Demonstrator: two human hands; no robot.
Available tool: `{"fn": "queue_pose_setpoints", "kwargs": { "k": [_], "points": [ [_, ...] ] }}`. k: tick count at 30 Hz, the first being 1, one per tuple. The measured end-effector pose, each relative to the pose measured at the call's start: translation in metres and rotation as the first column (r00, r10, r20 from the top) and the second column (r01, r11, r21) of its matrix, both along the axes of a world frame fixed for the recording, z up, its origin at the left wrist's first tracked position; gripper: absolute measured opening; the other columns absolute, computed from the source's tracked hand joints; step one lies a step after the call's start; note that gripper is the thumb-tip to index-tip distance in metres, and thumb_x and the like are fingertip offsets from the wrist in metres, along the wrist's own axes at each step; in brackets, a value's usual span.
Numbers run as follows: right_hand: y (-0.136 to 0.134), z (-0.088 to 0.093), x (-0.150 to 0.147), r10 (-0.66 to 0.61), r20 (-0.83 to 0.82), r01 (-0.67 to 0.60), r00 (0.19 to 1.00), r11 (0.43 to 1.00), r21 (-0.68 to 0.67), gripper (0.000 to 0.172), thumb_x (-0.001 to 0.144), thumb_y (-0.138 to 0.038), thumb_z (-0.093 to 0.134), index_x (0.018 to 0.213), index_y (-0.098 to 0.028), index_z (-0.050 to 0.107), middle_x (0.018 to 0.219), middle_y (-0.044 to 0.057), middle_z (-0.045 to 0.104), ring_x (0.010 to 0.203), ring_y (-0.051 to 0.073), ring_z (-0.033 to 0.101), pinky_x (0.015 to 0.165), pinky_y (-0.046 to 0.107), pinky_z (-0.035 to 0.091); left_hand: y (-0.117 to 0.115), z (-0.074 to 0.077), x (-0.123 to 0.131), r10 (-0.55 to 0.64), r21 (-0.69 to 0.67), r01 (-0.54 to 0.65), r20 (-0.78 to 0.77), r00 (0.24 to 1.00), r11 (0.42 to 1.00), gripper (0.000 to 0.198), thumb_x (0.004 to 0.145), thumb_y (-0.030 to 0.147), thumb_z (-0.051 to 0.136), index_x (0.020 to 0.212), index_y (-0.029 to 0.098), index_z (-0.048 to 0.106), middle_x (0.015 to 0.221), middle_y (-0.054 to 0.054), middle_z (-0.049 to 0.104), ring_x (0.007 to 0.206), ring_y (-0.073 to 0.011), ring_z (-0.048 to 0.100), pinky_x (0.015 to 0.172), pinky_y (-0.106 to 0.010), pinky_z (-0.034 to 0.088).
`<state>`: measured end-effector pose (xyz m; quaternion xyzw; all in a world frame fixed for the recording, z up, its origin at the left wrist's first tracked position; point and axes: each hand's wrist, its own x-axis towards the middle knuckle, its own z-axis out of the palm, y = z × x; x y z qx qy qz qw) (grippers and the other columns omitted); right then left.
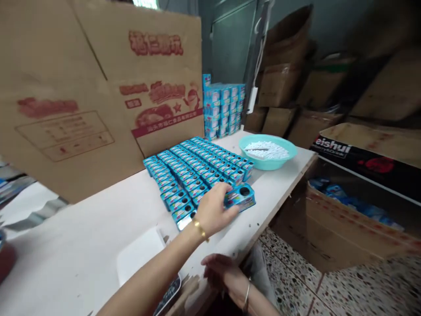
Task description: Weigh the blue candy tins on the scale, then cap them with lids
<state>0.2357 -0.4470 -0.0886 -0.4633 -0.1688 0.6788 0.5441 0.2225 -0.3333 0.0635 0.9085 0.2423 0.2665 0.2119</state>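
Observation:
With thumb and fingers, my left hand (215, 208), wearing a gold bracelet, grips the end of a small blue box (241, 197) with a round dark hole. This box is at the near right corner of a block of similar blue boxes (184, 171) standing in close rows on the white table. Below it, over the table's near edge, my right hand (223, 272) is empty, its fingers stretched out and pointing left. A silver bangle is on that wrist. Partly behind my left forearm lie a white flat object (140, 254) and a tray of dark bits (171, 293).
A turquoise basin (268, 163) of small white pieces stands to the right of the rows. Behind them rise a large printed carton (108, 101) and stacked blue boxes (223, 109). An open carton with blue packets (348, 232) sits on the floor, right of the table edge.

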Motion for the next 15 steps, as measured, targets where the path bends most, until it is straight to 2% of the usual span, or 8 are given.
{"fn": "queue_pose_setpoints", "kwargs": {
  "k": [2, 4, 6, 9, 11, 13, 14, 15],
  "points": [
    [-0.004, -0.003, 0.012, -0.015, -0.039, 0.015, 0.999, 1.0, 0.01, 0.054, 0.054, -0.06, 0.074, 0.075, -0.012, 0.061, 0.055, 0.0, 0.061, 0.038, 0.009, 0.05, 0.036, 0.02, 0.026, 0.015, -0.01, 0.056, 0.01, 0.043, -0.006, -0.093, 0.996, 0.999, 0.029, 0.077, 0.032, 0.062, 0.101, 0.019, 0.052, 0.099, -0.005, 0.059, 0.093, -0.0198, 0.053, 0.083, -0.033, 0.042],
    [-0.009, -0.01, 0.029, -0.015, -0.067, 0.017, 0.998, 1.0, 0.022, 0.058, 0.051, -0.064, 0.074, 0.071, -0.013, 0.058, 0.054, 0.001, 0.06, 0.038, 0.009, 0.052, 0.035, 0.019, 0.027, 0.029, -0.025, 0.099, 0.084, 0.1, -0.067, -0.173, 0.981, 0.993, 0.03, 0.076, 0.032, 0.063, 0.101, 0.018, 0.053, 0.102, -0.006, 0.058, 0.099, -0.0217, 0.051, 0.087, -0.036, 0.039],
    [-0.017, -0.018, 0.053, -0.022, -0.069, 0.024, 0.997, 1.0, 0.02, 0.061, 0.047, -0.067, 0.075, 0.069, -0.013, 0.056, 0.056, 0.002, 0.061, 0.039, 0.009, 0.054, 0.035, 0.018, 0.028, 0.042, -0.042, 0.127, 0.176, 0.166, -0.139, -0.232, 0.957, 0.976, 0.031, 0.075, 0.033, 0.064, 0.101, 0.018, 0.054, 0.107, -0.007, 0.056, 0.105, -0.024, 0.048, 0.089, -0.038, 0.036],
    [-0.025, -0.02, 0.104, -0.111, -0.005, 0.111, 0.994, 0.994, 0.011, 0.062, 0.047, -0.067, 0.075, 0.073, -0.013, 0.059, 0.062, 0.003, 0.062, 0.041, 0.009, 0.055, 0.036, 0.017, 0.032, 0.057, -0.063, 0.148, 0.297, 0.236, -0.229, -0.316, 0.901, 0.944, 0.028, 0.076, 0.033, 0.063, 0.099, 0.016, 0.057, 0.112, -0.01, 0.053, 0.109, -0.0264, 0.045, 0.09, -0.04, 0.034],
    [-0.02, -0.002, 0.147, -0.232, 0.127, 0.227, 0.964, 0.973, 0.051, 0.059, 0.051, -0.066, 0.074, 0.073, -0.013, 0.061, 0.061, 0.003, 0.062, 0.042, 0.009, 0.055, 0.037, 0.018, 0.035, 0.062, -0.068, 0.153, 0.354, 0.261, -0.271, -0.361, 0.863, 0.926, 0.029, 0.077, 0.033, 0.063, 0.1, 0.015, 0.057, 0.115, -0.012, 0.052, 0.111, -0.0277, 0.044, 0.091, -0.041, 0.033],
    [0.0, 0.034, 0.195, -0.348, 0.353, 0.299, 0.869, 0.936, 0.185, 0.057, 0.057, -0.066, 0.071, 0.073, -0.012, 0.063, 0.061, 0.005, 0.063, 0.045, 0.01, 0.056, 0.041, 0.021, 0.042, 0.061, -0.064, 0.153, 0.373, 0.282, -0.282, -0.355, 0.857, 0.917, 0.038, 0.075, 0.034, 0.065, 0.108, 0.016, 0.055, 0.12, -0.013, 0.05, 0.112, -0.0289, 0.043, 0.091, -0.043, 0.033],
    [0.015, 0.056, 0.22, -0.409, 0.498, 0.315, 0.764, 0.911, 0.265, 0.058, 0.06, -0.067, 0.068, 0.075, -0.011, 0.064, 0.061, 0.006, 0.064, 0.046, 0.012, 0.057, 0.045, 0.024, 0.046, 0.057, -0.059, 0.151, 0.363, 0.292, -0.271, -0.332, 0.871, 0.917, 0.045, 0.074, 0.034, 0.066, 0.114, 0.017, 0.052, 0.123, -0.013, 0.049, 0.113, -0.0293, 0.043, 0.092, -0.044, 0.033],
    [0.033, 0.08, 0.245, -0.462, 0.638, 0.337, 0.616, 0.887, 0.316, 0.059, 0.066, -0.066, 0.063, 0.08, -0.009, 0.064, 0.063, 0.009, 0.065, 0.051, 0.015, 0.061, 0.051, 0.028, 0.051, 0.052, -0.053, 0.146, 0.336, 0.299, -0.246, -0.301, 0.893, 0.922, 0.051, 0.074, 0.035, 0.067, 0.119, 0.018, 0.049, 0.126, -0.013, 0.047, 0.115, -0.0296, 0.042, 0.092, -0.045, 0.033]
  ]
}}
